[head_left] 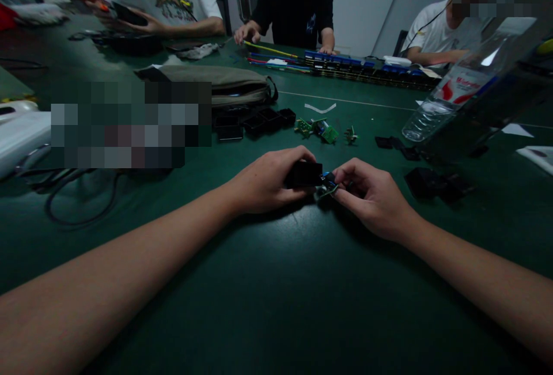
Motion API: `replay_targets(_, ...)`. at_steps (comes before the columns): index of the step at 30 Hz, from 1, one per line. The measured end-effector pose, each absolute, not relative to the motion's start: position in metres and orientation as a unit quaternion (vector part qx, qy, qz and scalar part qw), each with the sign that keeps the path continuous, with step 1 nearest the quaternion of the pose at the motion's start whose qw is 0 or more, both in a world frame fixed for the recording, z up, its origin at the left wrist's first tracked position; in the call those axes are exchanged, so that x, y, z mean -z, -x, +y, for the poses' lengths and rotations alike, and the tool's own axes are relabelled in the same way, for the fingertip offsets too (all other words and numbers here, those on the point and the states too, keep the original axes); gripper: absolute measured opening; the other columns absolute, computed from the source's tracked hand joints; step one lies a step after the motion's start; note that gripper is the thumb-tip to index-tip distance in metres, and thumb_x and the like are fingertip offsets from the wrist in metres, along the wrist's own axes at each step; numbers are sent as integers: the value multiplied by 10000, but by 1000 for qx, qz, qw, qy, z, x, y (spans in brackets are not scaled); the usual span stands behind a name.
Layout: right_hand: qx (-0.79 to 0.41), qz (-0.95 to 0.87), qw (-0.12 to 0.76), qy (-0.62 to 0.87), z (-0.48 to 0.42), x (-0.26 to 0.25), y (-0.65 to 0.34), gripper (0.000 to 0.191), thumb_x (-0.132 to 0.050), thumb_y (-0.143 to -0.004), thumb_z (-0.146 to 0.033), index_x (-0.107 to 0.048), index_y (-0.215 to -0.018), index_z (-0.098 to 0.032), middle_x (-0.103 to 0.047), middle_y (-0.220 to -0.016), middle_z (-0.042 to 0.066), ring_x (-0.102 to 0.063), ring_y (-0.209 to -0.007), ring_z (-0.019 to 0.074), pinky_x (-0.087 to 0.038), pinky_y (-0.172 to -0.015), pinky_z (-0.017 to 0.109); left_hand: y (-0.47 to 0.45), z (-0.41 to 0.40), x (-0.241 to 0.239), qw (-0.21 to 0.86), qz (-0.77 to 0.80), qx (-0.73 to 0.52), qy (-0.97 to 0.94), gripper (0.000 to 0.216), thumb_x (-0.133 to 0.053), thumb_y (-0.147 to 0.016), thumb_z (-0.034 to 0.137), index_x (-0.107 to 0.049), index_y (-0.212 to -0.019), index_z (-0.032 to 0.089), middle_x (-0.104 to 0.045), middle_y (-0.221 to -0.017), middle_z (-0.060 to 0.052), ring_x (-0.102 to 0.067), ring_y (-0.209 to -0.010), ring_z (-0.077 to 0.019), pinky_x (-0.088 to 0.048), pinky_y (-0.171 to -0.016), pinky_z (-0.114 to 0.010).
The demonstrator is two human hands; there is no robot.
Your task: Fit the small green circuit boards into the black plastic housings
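Note:
Fingers and thumb of my left hand [272, 182] are wrapped round a black plastic housing [305, 174], its right end pointing at my other hand. My right hand [374, 193] pinches a small green circuit board [327, 189] with dark and blue parts on it. The board is at the right end of the housing; whether any of it sits inside I cannot tell. Beyond my hands lie several loose green circuit boards [326, 131]. More black housings [270, 120] stand behind my left hand.
A clear plastic bottle [455, 84] stands at the right, near black plastic parts [432, 184]. A grey-green pouch [224, 80] and a black cable [82, 222] lie left. Three people sit across the green table [276, 288], with a row of blue-and-black parts [358, 67] by them.

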State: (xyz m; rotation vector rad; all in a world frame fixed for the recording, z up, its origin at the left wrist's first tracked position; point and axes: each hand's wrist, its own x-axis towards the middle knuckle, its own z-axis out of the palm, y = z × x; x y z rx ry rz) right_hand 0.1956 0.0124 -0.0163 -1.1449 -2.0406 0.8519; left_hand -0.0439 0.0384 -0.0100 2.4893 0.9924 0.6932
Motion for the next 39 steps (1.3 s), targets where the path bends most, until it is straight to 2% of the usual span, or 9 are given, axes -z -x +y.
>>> replay_targets(17, -326, -785, 313, 423, 13, 16, -196, 144, -652, -842, -221, -601, -974, -194, -598, -761, -17, -514, -623, 107, -393, -566, 256, 44, 39, 11, 179, 352, -252, -883, 406, -712, -816, 347, -573, -1159, 179, -705, -1088, -83, -678, -961, -211, -522, -814, -321)
replay_targets(22, -326, -792, 311, 413, 13, 14, -196, 180, -634, -883, -256, -631, -1050, -190, -636, -808, -5, -530, -632, 106, -402, -578, 257, 44, 38, 10, 183, 356, -252, -881, 414, -717, -805, 345, -574, -1156, 179, -707, -1075, -79, -680, -946, -209, -522, -809, -317)
replay_targets(39, -326, -789, 325, 407, 13, 16, -198, 221, -617, -898, -255, -660, -1106, -193, -681, -916, 32, -579, -701, 128, -432, -620, 272, 44, 38, 10, 195, 358, -251, -878, 409, -719, -809, 346, -571, -1153, 182, -708, -1083, -86, -680, -952, -212, -529, -808, -324)
